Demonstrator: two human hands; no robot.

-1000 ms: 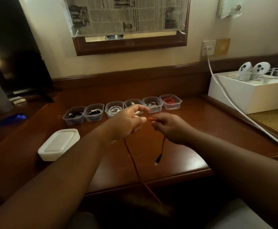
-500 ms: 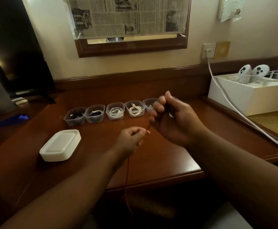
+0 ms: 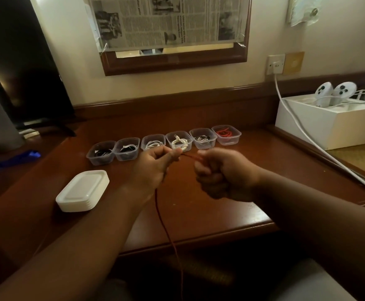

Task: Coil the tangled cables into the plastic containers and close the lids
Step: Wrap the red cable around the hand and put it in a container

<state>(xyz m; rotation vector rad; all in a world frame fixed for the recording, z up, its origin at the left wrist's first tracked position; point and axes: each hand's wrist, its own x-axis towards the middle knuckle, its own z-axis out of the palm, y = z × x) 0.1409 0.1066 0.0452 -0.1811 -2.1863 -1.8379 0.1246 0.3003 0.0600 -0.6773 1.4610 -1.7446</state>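
A thin red cable (image 3: 165, 222) runs from my hands down past the desk's front edge. My left hand (image 3: 155, 168) pinches it between thumb and fingers above the desk. My right hand (image 3: 218, 174) is a fist curled round the cable's other part, a short red stretch spanning the gap between both hands. Behind them stands a row of several clear plastic containers (image 3: 203, 139) without lids, each holding a coiled cable; the rightmost one (image 3: 226, 134) holds a red coil. A stack of white lids (image 3: 82, 191) lies at the left.
A white box (image 3: 329, 124) with two white controllers stands at the right, and a white power cord (image 3: 303, 135) runs from the wall socket across the desk's right side. A dark screen stands at the far left. The wooden desk (image 3: 209, 213) ends close in front of me.
My right hand has dropped from its raised position and closed into a fist on the cable. My left hand has risen and moved toward the containers, still pinching the red cable.
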